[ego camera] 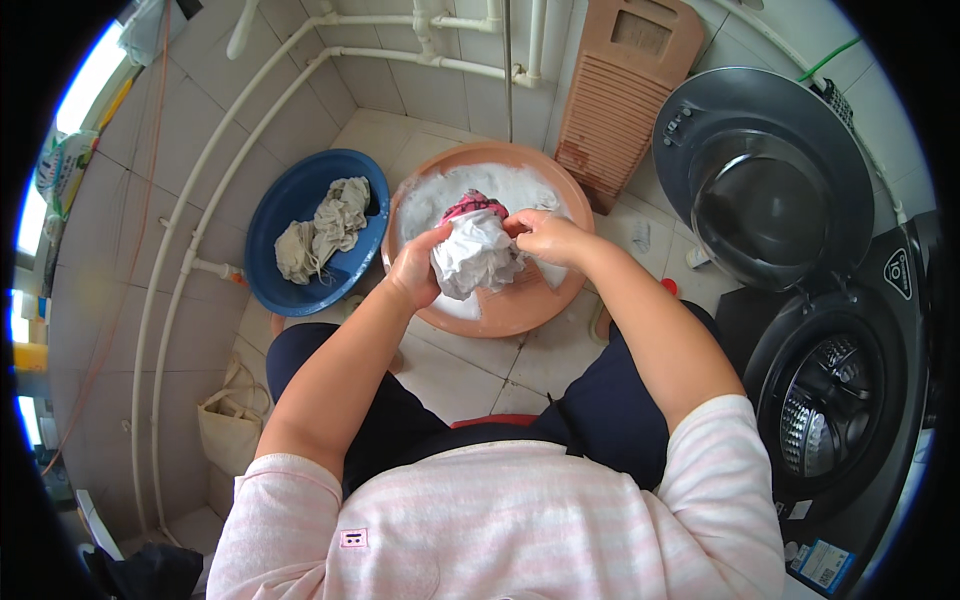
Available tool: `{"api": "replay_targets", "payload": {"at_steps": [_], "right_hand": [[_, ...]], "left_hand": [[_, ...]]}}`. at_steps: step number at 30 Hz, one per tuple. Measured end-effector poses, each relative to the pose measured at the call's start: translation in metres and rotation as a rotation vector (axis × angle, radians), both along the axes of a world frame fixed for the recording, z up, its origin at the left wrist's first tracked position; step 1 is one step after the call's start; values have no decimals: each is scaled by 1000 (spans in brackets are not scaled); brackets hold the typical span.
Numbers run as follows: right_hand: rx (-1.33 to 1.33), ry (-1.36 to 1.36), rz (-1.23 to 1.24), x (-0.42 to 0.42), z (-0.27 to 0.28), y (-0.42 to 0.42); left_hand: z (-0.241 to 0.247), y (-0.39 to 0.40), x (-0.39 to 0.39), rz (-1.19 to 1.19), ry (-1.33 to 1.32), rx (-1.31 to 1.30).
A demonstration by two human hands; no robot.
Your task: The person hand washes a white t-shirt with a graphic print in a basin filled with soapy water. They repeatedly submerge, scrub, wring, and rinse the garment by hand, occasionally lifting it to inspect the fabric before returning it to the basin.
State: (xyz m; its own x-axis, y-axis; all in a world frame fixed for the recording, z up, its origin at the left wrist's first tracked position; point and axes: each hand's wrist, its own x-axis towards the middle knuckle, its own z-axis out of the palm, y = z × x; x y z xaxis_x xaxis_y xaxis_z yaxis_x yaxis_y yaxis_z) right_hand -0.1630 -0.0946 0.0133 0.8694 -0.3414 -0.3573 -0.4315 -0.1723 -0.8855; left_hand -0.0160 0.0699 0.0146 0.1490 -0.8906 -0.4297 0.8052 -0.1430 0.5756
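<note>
Between my two hands is a bunched wet cloth, white with a pink and black patterned part on its far side. My left hand grips its left side, thumb on top. At its right edge, the bent fingers of my right hand pinch the fabric. Both hands are above an orange plastic basin, where white suds cover much of the water. To its left, a blue plastic basin holds crumpled off-white cloths.
An orange washboard leans against the tiled wall behind the basin. On the right stands a dark front-loading washing machine with its round door swung wide. White pipes run along the left wall, above a cream cloth bag.
</note>
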Motion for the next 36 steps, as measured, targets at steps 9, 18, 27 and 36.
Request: {"api": "replay_targets", "payload": {"at_steps": [9,18,27,36], "right_hand": [[-17,-349,-177,-5,54,12],[830,-579,-452,-2,76,-7],[319,-623,-296,-4,98,-5],[-407,-665,-330,2,91,2]], "left_hand": [[78,7,-8,-21,115,-403],[90,5,34,349,-277,-38],[72,-8,55,264,-838,323],[84,-9,23,-393,-1762,627]]}}
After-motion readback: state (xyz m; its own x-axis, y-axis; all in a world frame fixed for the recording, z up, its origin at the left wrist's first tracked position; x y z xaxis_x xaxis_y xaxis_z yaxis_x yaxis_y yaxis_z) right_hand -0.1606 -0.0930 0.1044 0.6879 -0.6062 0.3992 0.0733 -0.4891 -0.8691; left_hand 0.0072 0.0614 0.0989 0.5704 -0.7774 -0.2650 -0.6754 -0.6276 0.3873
